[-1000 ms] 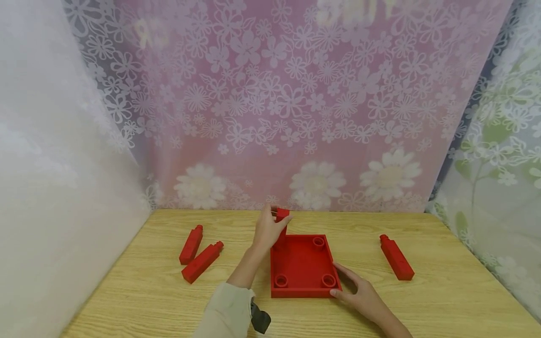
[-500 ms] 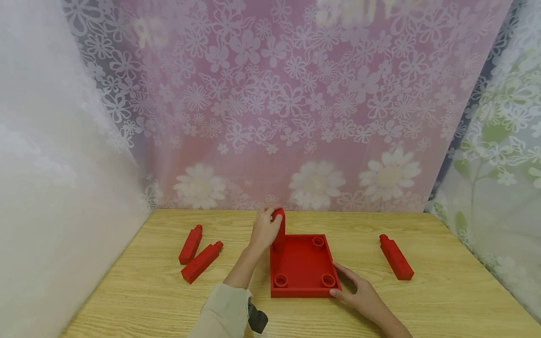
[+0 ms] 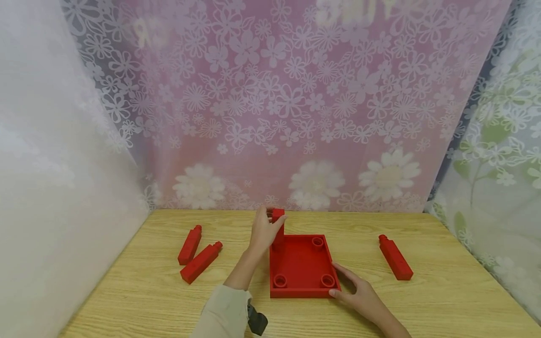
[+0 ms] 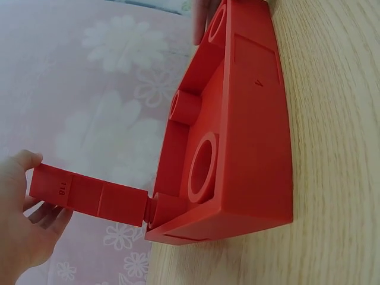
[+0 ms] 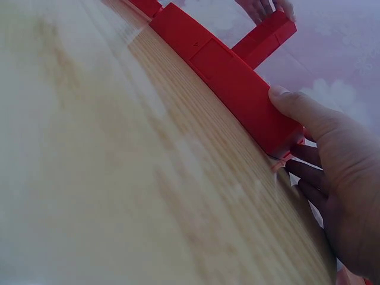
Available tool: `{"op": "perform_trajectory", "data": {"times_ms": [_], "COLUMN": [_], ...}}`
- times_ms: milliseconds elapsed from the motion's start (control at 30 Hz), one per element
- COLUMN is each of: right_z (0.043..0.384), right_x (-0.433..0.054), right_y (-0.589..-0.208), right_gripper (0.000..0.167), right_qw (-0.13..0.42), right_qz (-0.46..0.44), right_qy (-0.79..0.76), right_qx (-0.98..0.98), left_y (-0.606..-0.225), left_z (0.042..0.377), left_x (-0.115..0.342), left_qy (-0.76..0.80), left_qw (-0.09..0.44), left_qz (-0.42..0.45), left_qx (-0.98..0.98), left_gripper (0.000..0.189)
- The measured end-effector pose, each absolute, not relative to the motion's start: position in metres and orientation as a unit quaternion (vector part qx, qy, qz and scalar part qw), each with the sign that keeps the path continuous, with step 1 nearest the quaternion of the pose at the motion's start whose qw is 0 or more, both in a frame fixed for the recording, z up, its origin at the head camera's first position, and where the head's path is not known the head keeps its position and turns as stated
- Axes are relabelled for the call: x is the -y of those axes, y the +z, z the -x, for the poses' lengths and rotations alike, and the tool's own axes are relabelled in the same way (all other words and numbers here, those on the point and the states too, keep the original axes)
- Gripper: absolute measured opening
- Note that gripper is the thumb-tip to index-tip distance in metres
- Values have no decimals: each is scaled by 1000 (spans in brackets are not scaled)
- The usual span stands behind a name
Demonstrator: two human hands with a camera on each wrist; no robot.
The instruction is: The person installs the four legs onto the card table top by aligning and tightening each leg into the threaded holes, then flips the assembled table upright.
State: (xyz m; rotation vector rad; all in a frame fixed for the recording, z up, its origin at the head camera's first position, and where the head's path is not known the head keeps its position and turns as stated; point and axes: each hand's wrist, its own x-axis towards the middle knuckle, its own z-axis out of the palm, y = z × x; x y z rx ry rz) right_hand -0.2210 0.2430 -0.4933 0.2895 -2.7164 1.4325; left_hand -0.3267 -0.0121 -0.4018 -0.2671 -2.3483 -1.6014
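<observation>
An upturned red square tabletop lies on the wooden table, a raised rim around it and round sockets in its corners. At its far left corner a red table leg stands upright. My left hand grips the leg near its top, thumb along one side. In the left wrist view the ridged neck of the leg meets the corner socket. My right hand holds the tabletop's near right corner. Its thumb presses the front wall, as the right wrist view shows, while the fingers lie along the right side.
To the left, two more red legs lie close together, necks pointing away. Another red leg lies at the right. A floral curtain hangs behind the wooden table.
My left hand has turned on the leg, its thumb crossing the front and returning to the right side. The leg's top has shifted slightly left. My right hand and the tabletop stay put.
</observation>
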Motion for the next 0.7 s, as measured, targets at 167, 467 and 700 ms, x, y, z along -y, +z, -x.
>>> {"op": "perform_trajectory", "data": {"times_ms": [167,467,700], "right_z": [221,221,221], "right_x": [-243,-243,-242], "right_y": [-492,-492,-491], "right_gripper": [69,70,70], "right_qw": [28,27,25], "right_qz": [-96,-94,-92], "right_qy": [464,464,466], "right_qx": [880,880,880], "left_y": [-401,-399,-401], "left_z": [328,327,326], "left_x": [15,13,9], "left_qy": [-525,-491,-511], "left_qw": [142,159,152], "left_qz": [112,141,107], "left_qx": [832,845,839], "left_gripper": [33,33,47]}}
